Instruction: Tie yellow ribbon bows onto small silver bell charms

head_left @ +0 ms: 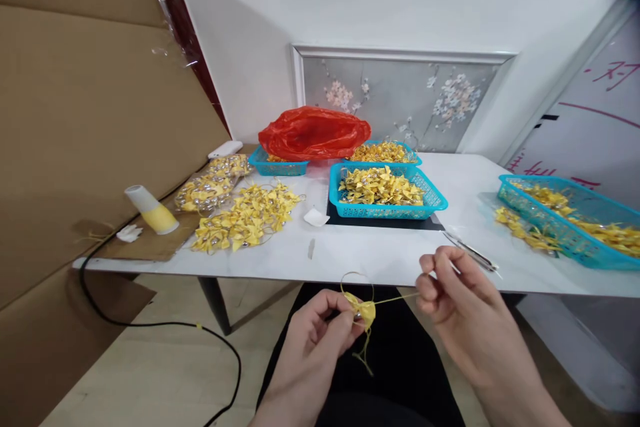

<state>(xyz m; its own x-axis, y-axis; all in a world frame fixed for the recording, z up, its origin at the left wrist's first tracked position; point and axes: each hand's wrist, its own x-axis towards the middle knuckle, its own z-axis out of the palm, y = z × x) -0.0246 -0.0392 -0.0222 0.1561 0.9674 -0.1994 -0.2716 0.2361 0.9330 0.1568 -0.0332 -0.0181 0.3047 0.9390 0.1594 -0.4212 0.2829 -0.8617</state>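
Four turquoise baskets stand on the one white table point(380, 257): one under a red bag point(314, 132), one behind point(385, 150), one in the middle point(385, 195), one at the right point(570, 217). One spool point(150, 210) lies at the left. Two hands, left point(315, 333) and right point(457, 293), hold one yellow ornament point(365, 311).

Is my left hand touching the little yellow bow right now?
Touching. The head view shows the left hand pinching the yellow bow between its fingers, with no gap visible.
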